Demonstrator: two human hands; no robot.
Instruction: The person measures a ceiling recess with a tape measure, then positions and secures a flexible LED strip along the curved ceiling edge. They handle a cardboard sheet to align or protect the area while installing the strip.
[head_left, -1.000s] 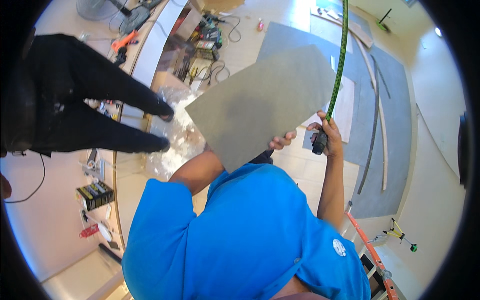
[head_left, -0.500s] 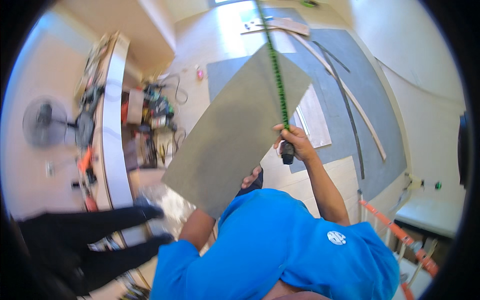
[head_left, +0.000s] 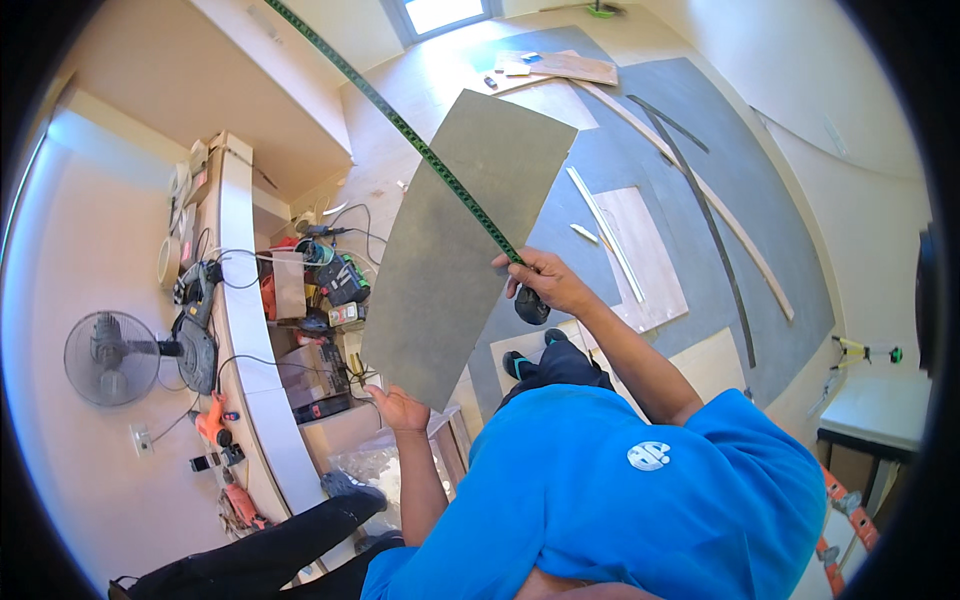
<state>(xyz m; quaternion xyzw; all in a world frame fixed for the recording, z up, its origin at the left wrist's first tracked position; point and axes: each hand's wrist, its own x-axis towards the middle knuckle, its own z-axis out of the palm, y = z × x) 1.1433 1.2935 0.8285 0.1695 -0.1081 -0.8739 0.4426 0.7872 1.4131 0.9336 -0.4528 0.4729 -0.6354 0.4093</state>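
Left hand (head_left: 398, 408) gripping grey panel (head_left: 462, 240), right hand (head_left: 545, 280) gripping green ruler (head_left: 400, 122)

Clear plastic bag (head_left: 375, 462) (crumpled) lies beside the bench (head_left: 262, 400).

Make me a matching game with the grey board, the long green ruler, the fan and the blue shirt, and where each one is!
Things:
1. grey board
2. green ruler
3. fan
4. blue shirt

Places:
A. far left, by the wall
B. held by its lower corner in the left hand
C. on the person, at the bottom of the picture
D. lying slantwise across the board, its end at the right hand

Pairs: 1-B, 2-D, 3-A, 4-C
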